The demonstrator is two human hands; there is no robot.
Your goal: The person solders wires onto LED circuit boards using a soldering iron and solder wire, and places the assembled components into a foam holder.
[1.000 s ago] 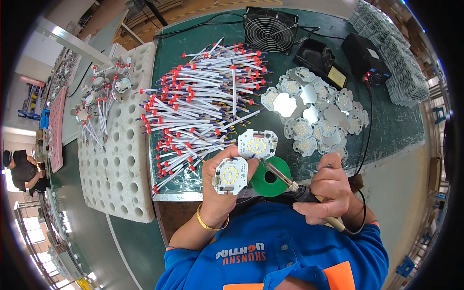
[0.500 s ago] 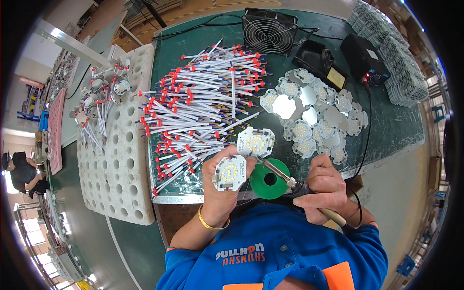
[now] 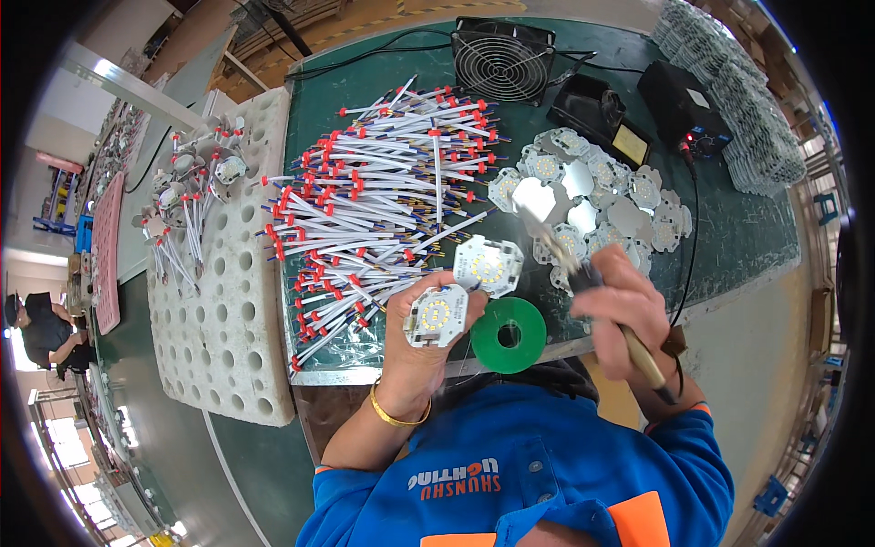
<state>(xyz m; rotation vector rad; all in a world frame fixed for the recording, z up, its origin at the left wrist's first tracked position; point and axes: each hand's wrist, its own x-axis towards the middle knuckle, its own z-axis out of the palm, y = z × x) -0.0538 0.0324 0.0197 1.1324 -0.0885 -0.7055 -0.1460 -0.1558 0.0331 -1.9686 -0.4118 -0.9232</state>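
My left hand (image 3: 408,366) is closed on two white LED boards with rings of yellow chips. The nearer LED board (image 3: 436,315) lies against the fingers, and the other LED board (image 3: 488,266) sticks out beyond the fingertips. In my right hand (image 3: 629,314) is a soldering iron (image 3: 643,359), its tip raised, blurred and apart from the boards, over the near side of a pile of loose LED boards (image 3: 629,219). A green solder spool (image 3: 487,348) is between my hands at the table's near edge.
White wires with red collars (image 3: 365,202) are heaped left of centre. Beyond them are a fan (image 3: 503,59), an iron stand (image 3: 588,109) and a black soldering station (image 3: 679,105). At left, a perforated white foam block (image 3: 219,337) carries wired boards (image 3: 187,182). Stacked grey parts (image 3: 729,100) fill the far right.
The soldering iron has moved away from the boards in my left hand, up and to the right, its tip swinging upward. My left hand still holds both boards in nearly the same place.
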